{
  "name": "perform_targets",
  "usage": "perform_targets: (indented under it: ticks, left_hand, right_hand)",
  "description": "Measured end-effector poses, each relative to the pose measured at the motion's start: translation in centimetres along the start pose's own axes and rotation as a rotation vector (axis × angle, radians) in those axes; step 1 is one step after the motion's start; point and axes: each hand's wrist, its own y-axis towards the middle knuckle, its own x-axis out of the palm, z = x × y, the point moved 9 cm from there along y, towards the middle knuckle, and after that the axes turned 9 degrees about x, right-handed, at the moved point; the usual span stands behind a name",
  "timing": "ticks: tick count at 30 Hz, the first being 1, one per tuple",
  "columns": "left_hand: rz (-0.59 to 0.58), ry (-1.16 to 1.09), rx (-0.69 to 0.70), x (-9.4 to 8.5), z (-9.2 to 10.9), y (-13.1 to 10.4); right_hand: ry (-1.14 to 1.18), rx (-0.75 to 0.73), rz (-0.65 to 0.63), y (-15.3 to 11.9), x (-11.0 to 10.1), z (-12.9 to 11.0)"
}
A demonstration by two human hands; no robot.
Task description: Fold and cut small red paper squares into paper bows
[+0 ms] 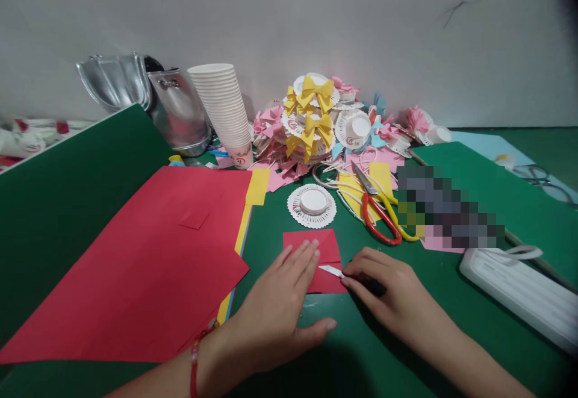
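Observation:
My left hand (289, 295) lies flat, fingers stretched out, on a small piece of red paper (313, 240). Its thumb points away to the right, over the green table. My right hand (383, 283) is closed in a pinch around a craft knife blade (330, 271), pale and slanted at the tip. The blade lies against the red paper, beside the left fingertips. A slit or edge runs across the paper just above the blade. Whether the blade has a handle is hidden by my right fingers.
Behind the paper sits a fringed paper-cup hat (312, 202). Scissors (379, 205) with red and yellow handles, stacked paper cups (221, 109), large red sheets (149, 259), paper bows (317, 91), a silver bag (176, 109) and a white power strip (519, 295) surround the work.

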Motion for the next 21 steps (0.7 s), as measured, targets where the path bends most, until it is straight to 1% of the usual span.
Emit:
perform_targets:
  ticks: [3, 6, 10, 12, 14, 17, 21]
  left_hand:
    - [0.033, 0.006, -0.011, -0.3, -0.1, -0.1]
    - [0.091, -0.005, -0.049, -0.6, -0.4, -0.4]
    - [0.218, -0.001, -0.075, -1.5, -0.7, -0.8]
    - [0.282, 0.026, -0.058, -2.1, -0.5, -0.9]
    - [0.319, 0.049, -0.037, -2.5, -0.2, -1.0]
    - [0.330, 0.049, -0.028, -2.7, 0.1, -0.9]
    - [0.306, 0.049, 0.024, -2.6, 0.7, -0.6]
  right_hand:
    - [-0.007, 0.016, 0.006, 0.1, -0.2, 0.3]
    - [-0.009, 0.015, 0.023, 0.2, -0.4, 0.4]
    - [0.001, 0.049, 0.019, 0.3, -0.5, 0.6]
    - [0.004, 0.073, 0.024, 0.4, -0.7, 0.8]
    - [-0.002, 0.092, 0.039, 0.4, -1.0, 1.0]
    - [-0.019, 0.093, 0.082, 0.5, -1.6, 1.2]
    - [-0.011, 0.067, 0.187, 0.4, -2.8, 1.3]
